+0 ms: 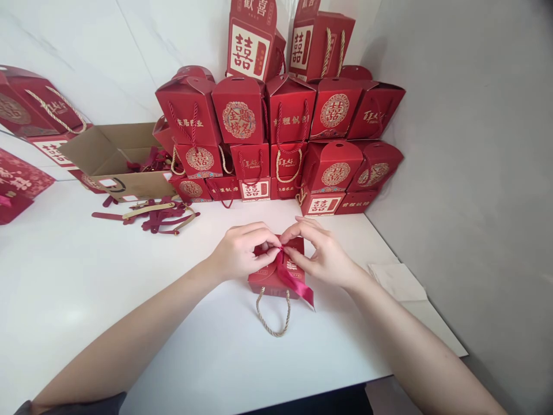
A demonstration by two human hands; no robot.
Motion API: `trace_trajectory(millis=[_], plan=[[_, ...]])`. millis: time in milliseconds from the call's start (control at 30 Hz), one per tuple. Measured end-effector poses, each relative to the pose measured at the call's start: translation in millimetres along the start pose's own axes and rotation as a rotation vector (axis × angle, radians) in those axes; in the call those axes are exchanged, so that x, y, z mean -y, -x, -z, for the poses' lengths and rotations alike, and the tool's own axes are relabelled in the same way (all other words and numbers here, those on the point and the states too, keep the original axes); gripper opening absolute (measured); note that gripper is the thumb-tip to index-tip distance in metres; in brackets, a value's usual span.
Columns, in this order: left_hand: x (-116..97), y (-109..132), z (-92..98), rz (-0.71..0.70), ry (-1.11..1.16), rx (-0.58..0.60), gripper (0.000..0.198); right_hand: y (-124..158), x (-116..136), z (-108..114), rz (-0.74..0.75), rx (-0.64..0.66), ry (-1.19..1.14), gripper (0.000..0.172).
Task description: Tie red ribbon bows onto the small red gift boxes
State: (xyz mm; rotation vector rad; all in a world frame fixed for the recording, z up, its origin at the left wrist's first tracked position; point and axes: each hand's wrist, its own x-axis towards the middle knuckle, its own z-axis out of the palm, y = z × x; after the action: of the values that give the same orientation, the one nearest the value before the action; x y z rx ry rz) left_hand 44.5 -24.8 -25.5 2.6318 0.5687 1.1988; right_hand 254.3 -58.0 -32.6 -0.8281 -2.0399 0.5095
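A small red gift box [263, 282] stands on the white table, its beige rope handle [273, 331] hanging toward me. At the top of the box, a dark pink ribbon [296, 282] is gathered, and one tail drapes over the near right side. My left hand [246, 248] pinches the ribbon from the left, thumb and forefinger together. From the right, my right hand [317, 251] closes its thumb and fingers on the same ribbon. Both sets of fingertips nearly meet and cover much of the gathered part.
Stacked red gift boxes [239, 121] line the back wall. An open cardboard box [142, 187] with red pieces inside is at back left, with loose red and gold strips [159, 214] before it. White paper [397, 282] lies at right, beside the grey wall [466, 144].
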Motion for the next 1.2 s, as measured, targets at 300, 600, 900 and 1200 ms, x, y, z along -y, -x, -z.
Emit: trace_trajectory(millis=[300,600,900,1200], plan=[[-1.2,0.5,0.2,-0.080,-0.030,0.000,0.011,-0.9,-0.3,4.6,0.014,0.012,0.025,0.023],[-2.9,1.4,-0.2,-0.185,-0.171,-0.027,0.010,-0.6,-0.7,12.7,0.044,-0.007,0.049,0.036],[-0.6,4.4,-0.8,-0.217,-0.189,-0.014,0.011,0.5,-0.4,8.9,0.012,0.004,0.009,0.034],[-2.9,1.6,-1.4,-0.224,-0.212,-0.031,0.008,3.7,0.3,12.4,-0.164,0.010,-0.158,0.035]])
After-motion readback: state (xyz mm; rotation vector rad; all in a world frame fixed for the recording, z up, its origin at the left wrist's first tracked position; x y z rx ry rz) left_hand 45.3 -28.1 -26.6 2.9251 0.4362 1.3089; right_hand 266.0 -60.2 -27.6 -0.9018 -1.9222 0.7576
